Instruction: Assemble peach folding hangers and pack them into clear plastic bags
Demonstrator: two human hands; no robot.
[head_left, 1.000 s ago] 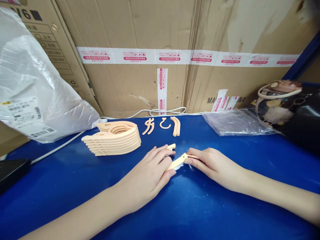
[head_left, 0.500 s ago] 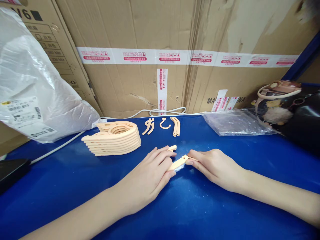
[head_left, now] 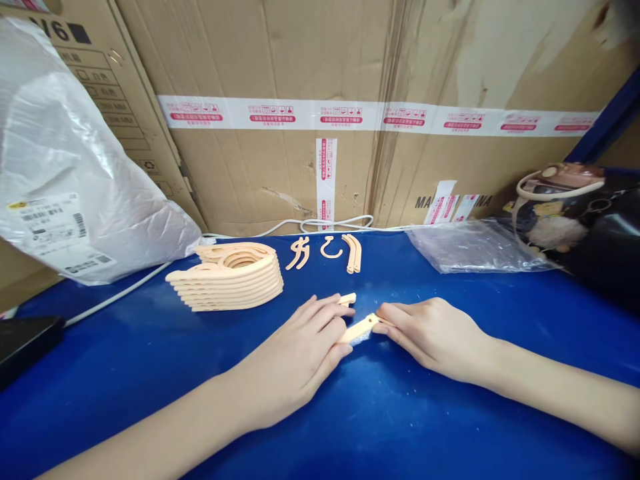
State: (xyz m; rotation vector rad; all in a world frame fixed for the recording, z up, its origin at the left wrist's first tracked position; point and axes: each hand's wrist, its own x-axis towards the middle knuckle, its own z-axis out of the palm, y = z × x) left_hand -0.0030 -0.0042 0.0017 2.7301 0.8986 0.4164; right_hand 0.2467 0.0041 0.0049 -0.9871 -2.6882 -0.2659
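My left hand (head_left: pixel 313 350) is closed over a cream plastic folding hanger (head_left: pixel 361 328), pressing it near the blue table top. One arm of it, with a small hole at its end, sticks out toward the right; another end pokes out above my fingers. My right hand (head_left: pixel 433 333) pinches a thin cream piece at that holed end, mostly hidden by the fingers. Beyond the hands lie two hooks (head_left: pixel 299 253) side by side, a single hook (head_left: pixel 331 248) and a pair of curved arms (head_left: pixel 354 255). A neat stack of folded hangers (head_left: pixel 230 280) stands to the left.
A white plastic parcel bag (head_left: pixel 85 167) leans at the left above a dark object (head_left: pixel 30 343). Cardboard boxes (head_left: pixel 270 60) wall off the back, with a white cable (head_left: pixel 280 227) along their foot. A clear plastic bag (head_left: pixel 475 250) and a bottle (head_left: pixel 555 207) are at the right.
Both hands hold nearly the same pose on the hanger. The whole view has shifted very slightly; the things on the table stay where they were.
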